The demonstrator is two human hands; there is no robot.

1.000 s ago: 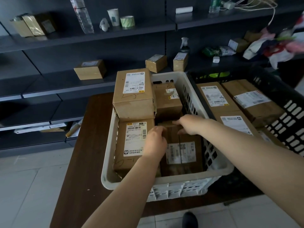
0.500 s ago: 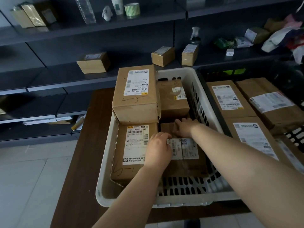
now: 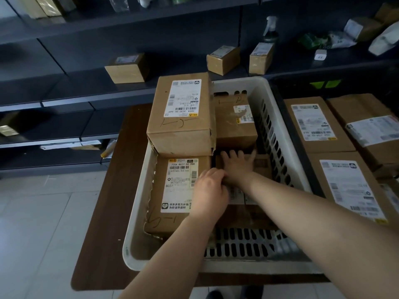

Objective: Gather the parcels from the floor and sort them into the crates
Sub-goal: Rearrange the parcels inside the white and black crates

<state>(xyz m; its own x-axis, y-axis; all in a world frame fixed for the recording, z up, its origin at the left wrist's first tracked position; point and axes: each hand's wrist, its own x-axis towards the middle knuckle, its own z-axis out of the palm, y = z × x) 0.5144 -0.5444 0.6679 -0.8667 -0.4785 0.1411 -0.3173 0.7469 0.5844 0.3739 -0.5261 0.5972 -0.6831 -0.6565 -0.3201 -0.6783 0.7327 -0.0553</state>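
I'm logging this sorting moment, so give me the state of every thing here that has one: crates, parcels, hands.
white crate: on the table, several parcels inside
black crate: beside it, holding labelled parcels
top parcel: stacked, overhanging the rim
small parcel: low in the white crate, under both hands
left hand: fingers curled at its near edge
right hand: flat on it, fingers spread

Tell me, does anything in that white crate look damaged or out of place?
Yes. The big top box has a torn front right corner and overhangs the white crate rim at the left. The crate's left wall is chipped and jagged along its inner edge.
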